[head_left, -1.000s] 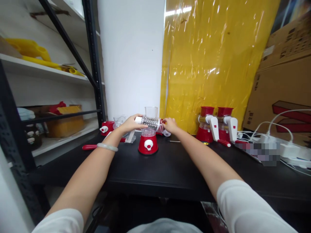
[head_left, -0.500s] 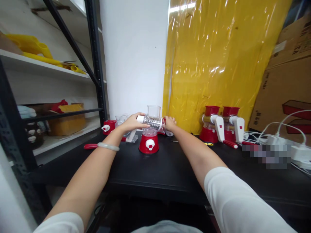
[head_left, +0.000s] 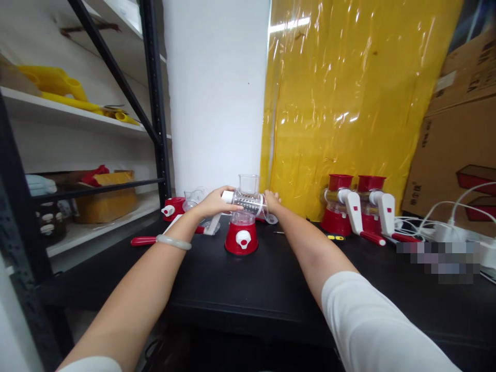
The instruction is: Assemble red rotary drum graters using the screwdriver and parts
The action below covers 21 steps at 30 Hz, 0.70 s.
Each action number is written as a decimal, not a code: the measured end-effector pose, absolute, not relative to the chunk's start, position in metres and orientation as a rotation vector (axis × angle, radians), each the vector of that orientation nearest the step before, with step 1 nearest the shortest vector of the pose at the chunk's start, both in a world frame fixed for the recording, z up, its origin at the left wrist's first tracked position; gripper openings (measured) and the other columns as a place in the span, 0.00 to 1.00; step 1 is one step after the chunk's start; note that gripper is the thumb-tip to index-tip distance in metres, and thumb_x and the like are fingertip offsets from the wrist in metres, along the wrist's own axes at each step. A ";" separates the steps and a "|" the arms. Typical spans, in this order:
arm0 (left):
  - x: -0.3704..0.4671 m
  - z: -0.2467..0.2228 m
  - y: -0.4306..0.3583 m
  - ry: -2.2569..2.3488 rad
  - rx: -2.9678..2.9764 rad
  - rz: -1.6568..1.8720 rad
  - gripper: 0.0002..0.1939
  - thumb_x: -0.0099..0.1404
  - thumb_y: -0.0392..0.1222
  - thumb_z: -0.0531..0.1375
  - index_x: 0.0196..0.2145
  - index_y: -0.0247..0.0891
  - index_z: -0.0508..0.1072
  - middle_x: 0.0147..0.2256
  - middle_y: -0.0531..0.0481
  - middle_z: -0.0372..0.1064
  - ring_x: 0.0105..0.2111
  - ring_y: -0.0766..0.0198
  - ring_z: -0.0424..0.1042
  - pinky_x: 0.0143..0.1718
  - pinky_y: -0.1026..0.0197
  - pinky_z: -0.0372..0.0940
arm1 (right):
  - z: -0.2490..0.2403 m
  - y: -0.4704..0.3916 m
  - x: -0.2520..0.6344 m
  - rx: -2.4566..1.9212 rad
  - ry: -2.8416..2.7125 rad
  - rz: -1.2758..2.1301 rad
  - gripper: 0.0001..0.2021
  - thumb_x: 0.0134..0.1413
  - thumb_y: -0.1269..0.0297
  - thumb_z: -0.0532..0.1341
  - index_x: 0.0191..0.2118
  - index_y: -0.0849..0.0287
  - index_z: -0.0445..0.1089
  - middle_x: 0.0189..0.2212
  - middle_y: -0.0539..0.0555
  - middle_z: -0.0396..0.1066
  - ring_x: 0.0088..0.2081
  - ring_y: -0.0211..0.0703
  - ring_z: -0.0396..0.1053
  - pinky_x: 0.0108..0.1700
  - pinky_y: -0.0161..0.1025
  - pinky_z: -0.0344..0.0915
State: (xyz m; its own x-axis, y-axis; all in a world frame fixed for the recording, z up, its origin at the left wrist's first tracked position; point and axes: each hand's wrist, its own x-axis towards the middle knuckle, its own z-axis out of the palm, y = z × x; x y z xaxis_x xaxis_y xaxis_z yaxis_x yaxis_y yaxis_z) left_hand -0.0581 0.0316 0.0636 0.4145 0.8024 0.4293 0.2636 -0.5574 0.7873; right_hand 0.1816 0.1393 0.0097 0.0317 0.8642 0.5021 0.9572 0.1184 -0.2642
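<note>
A rotary grater with a red base (head_left: 241, 238), a white knob and a clear feed tube (head_left: 248, 184) stands upright on the black table in front of me. Its metal grating drum (head_left: 250, 203) lies sideways in the clear housing. My left hand (head_left: 215, 202) is closed on the drum's white end (head_left: 228, 197), thumb below and fingers above. On the other side, my right hand (head_left: 273, 201) grips the housing's right end, its fingers partly hidden. Behind my left wrist lie a second red base (head_left: 173, 207), a white crank (head_left: 212, 224) and a red handle (head_left: 144, 241).
Two assembled red graters (head_left: 336, 219) with white cranks stand at the right. Near them are a yellow-and-black tool handle (head_left: 335, 237), white cables and a power strip (head_left: 449, 232). A metal shelf rack (head_left: 153, 103) is at the left, a large carton (head_left: 457, 139) at the right.
The view has shifted slightly, so the grater appears a little lower and further right. Both hands stay at its two ends, with the drum still inside the housing.
</note>
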 end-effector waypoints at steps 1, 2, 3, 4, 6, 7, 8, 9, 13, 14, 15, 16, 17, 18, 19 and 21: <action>-0.058 0.064 0.032 0.893 2.046 1.101 0.34 0.42 0.42 0.73 0.47 0.37 0.66 0.35 0.49 0.69 0.31 0.65 0.70 0.29 0.62 0.71 | 0.010 0.140 0.182 -1.762 -1.855 -0.218 0.23 0.52 0.52 0.60 0.51 0.57 0.64 0.50 0.61 0.64 0.52 0.58 0.59 0.48 0.51 0.59; -0.057 0.063 0.032 0.885 2.052 1.103 0.34 0.42 0.43 0.73 0.46 0.37 0.67 0.36 0.49 0.69 0.31 0.65 0.71 0.29 0.62 0.71 | 0.010 0.141 0.182 -1.760 -1.867 -0.220 0.23 0.52 0.52 0.60 0.52 0.56 0.64 0.51 0.61 0.64 0.52 0.58 0.59 0.48 0.51 0.59; -0.057 0.063 0.032 0.876 2.058 1.107 0.33 0.43 0.43 0.72 0.46 0.37 0.67 0.36 0.48 0.69 0.31 0.65 0.71 0.29 0.62 0.71 | 0.009 0.141 0.183 -1.757 -1.881 -0.224 0.23 0.51 0.51 0.61 0.52 0.54 0.65 0.51 0.60 0.64 0.53 0.58 0.58 0.49 0.51 0.59; -0.057 0.063 0.032 0.870 2.062 1.107 0.33 0.43 0.44 0.72 0.46 0.37 0.67 0.36 0.48 0.70 0.32 0.65 0.71 0.29 0.62 0.71 | 0.009 0.141 0.183 -1.753 -1.896 -0.229 0.23 0.51 0.51 0.61 0.52 0.52 0.66 0.52 0.60 0.63 0.53 0.58 0.58 0.49 0.51 0.59; -0.056 0.063 0.033 0.866 2.064 1.111 0.33 0.43 0.44 0.72 0.46 0.37 0.67 0.36 0.48 0.70 0.32 0.64 0.71 0.30 0.61 0.71 | 0.009 0.139 0.185 -1.740 -1.928 -0.242 0.20 0.51 0.52 0.61 0.51 0.50 0.69 0.52 0.59 0.63 0.54 0.59 0.57 0.50 0.51 0.59; -0.056 0.063 0.033 0.869 2.065 1.112 0.34 0.43 0.44 0.72 0.47 0.37 0.67 0.37 0.47 0.70 0.32 0.64 0.71 0.30 0.61 0.71 | 0.009 0.138 0.186 -1.730 -1.945 -0.249 0.20 0.51 0.53 0.62 0.50 0.49 0.70 0.52 0.59 0.64 0.54 0.59 0.57 0.50 0.50 0.59; -0.057 0.062 0.033 0.872 2.068 1.113 0.34 0.43 0.44 0.73 0.47 0.37 0.67 0.37 0.47 0.70 0.32 0.64 0.71 0.30 0.61 0.71 | 0.009 0.137 0.187 -1.719 -1.960 -0.255 0.19 0.51 0.54 0.62 0.50 0.48 0.71 0.52 0.58 0.64 0.54 0.58 0.57 0.51 0.49 0.59; -0.057 0.062 0.033 0.875 2.073 1.112 0.34 0.43 0.44 0.73 0.47 0.37 0.67 0.37 0.47 0.70 0.32 0.63 0.71 0.30 0.60 0.71 | 0.010 0.136 0.189 -1.707 -1.973 -0.260 0.19 0.52 0.55 0.62 0.50 0.49 0.71 0.51 0.58 0.65 0.54 0.57 0.58 0.51 0.48 0.59; -0.058 0.061 0.035 0.892 2.092 1.110 0.35 0.43 0.45 0.72 0.48 0.37 0.67 0.36 0.48 0.70 0.33 0.63 0.71 0.31 0.60 0.71 | 0.010 0.133 0.192 -1.661 -1.976 -0.271 0.17 0.57 0.58 0.58 0.52 0.52 0.71 0.53 0.59 0.65 0.53 0.54 0.60 0.51 0.44 0.59; -0.058 0.061 0.035 0.897 2.092 1.109 0.35 0.43 0.45 0.72 0.48 0.37 0.67 0.37 0.48 0.70 0.33 0.63 0.72 0.31 0.60 0.71 | 0.010 0.133 0.192 -1.652 -1.973 -0.273 0.17 0.57 0.58 0.57 0.51 0.53 0.71 0.54 0.59 0.64 0.54 0.53 0.60 0.52 0.43 0.59; -0.058 0.061 0.036 0.900 2.091 1.108 0.35 0.43 0.45 0.73 0.48 0.38 0.67 0.37 0.48 0.70 0.33 0.63 0.72 0.31 0.59 0.71 | 0.009 0.133 0.191 -1.640 -1.975 -0.273 0.17 0.58 0.59 0.57 0.51 0.54 0.71 0.54 0.59 0.64 0.54 0.52 0.60 0.52 0.42 0.59; -0.058 0.061 0.036 0.898 2.089 1.108 0.36 0.43 0.45 0.73 0.49 0.38 0.67 0.37 0.47 0.70 0.33 0.62 0.72 0.31 0.59 0.71 | 0.009 0.134 0.190 -1.628 -1.982 -0.270 0.16 0.57 0.59 0.57 0.50 0.54 0.71 0.53 0.58 0.65 0.53 0.51 0.61 0.51 0.41 0.59; -0.058 0.061 0.037 0.894 2.086 1.106 0.36 0.43 0.45 0.73 0.49 0.38 0.67 0.38 0.47 0.70 0.33 0.62 0.72 0.31 0.59 0.71 | 0.008 0.134 0.189 -1.618 -1.991 -0.267 0.15 0.57 0.60 0.57 0.49 0.54 0.71 0.52 0.57 0.66 0.52 0.50 0.62 0.51 0.40 0.59; -0.059 0.061 0.037 0.888 2.085 1.107 0.36 0.43 0.45 0.73 0.49 0.38 0.67 0.38 0.47 0.70 0.33 0.62 0.72 0.31 0.59 0.71 | 0.008 0.135 0.188 -1.612 -1.998 -0.264 0.15 0.57 0.59 0.57 0.49 0.54 0.71 0.49 0.57 0.67 0.51 0.49 0.63 0.50 0.40 0.59; -0.059 0.061 0.038 0.883 2.085 1.108 0.36 0.42 0.45 0.73 0.49 0.38 0.67 0.38 0.47 0.70 0.33 0.62 0.72 0.31 0.59 0.71 | 0.007 0.135 0.187 -1.612 -1.995 -0.263 0.15 0.57 0.59 0.57 0.48 0.54 0.70 0.48 0.57 0.68 0.49 0.48 0.63 0.49 0.40 0.60; -0.059 0.061 0.038 0.878 2.087 1.108 0.36 0.42 0.45 0.73 0.48 0.38 0.67 0.38 0.47 0.71 0.33 0.62 0.72 0.31 0.59 0.71 | 0.006 0.136 0.186 -1.628 -1.964 -0.271 0.16 0.57 0.59 0.57 0.49 0.56 0.68 0.47 0.58 0.67 0.49 0.49 0.63 0.48 0.41 0.60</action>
State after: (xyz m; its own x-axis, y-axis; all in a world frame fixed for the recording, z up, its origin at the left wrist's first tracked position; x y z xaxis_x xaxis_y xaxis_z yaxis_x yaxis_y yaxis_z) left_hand -0.0588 0.0379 0.0607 0.4294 0.7787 0.4573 0.2671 -0.5933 0.7594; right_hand 0.1864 0.1362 0.0058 -0.0984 0.8355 0.5406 0.9508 0.2393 -0.1968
